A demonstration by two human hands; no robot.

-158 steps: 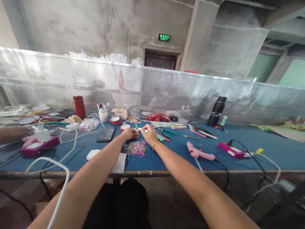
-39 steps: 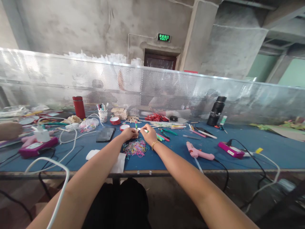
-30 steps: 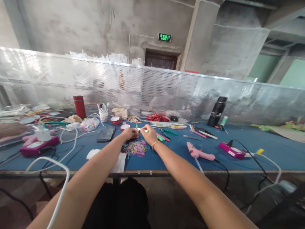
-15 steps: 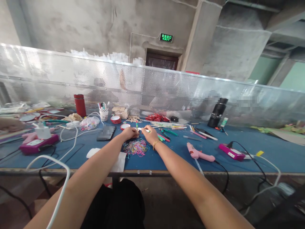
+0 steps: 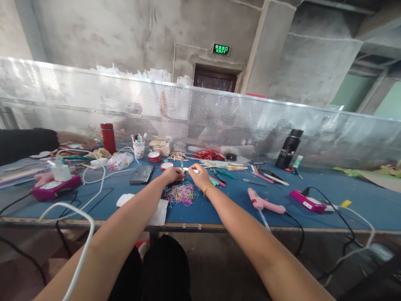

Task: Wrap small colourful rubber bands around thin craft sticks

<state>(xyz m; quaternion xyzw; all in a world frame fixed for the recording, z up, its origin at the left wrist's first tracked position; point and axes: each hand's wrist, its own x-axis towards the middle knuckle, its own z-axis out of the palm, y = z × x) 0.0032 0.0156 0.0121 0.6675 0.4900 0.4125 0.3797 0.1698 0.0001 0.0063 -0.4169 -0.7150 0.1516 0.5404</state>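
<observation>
My left hand (image 5: 173, 175) is closed on a small upright stick (image 5: 182, 162) with a green and red upper part. From the right, my right hand (image 5: 199, 176) grips a white marker with a green end (image 5: 193, 170), its tip pointing left at the stick. A tangled heap of coloured rubber bands (image 5: 181, 194) lies on the blue table just below both hands. Behind my left hand is a round red-rimmed tin (image 5: 166, 166). Several coloured markers (image 5: 216, 180) and pliers with green handles (image 5: 226, 174) rest right of my right hand.
A phone (image 5: 142, 174), a pen cup (image 5: 138, 149) and a red bottle (image 5: 108, 138) stand or lie to the left. On the right are a pink glue gun (image 5: 266, 203), a purple power strip (image 5: 307, 201) and a black bottle (image 5: 288, 149). Another person's arm (image 5: 28, 144) reaches in at far left.
The whole view has shifted slightly, so things sit a little further right. Another person's dark sleeve and hand now extend further in at the left. My hands keep their holds.
</observation>
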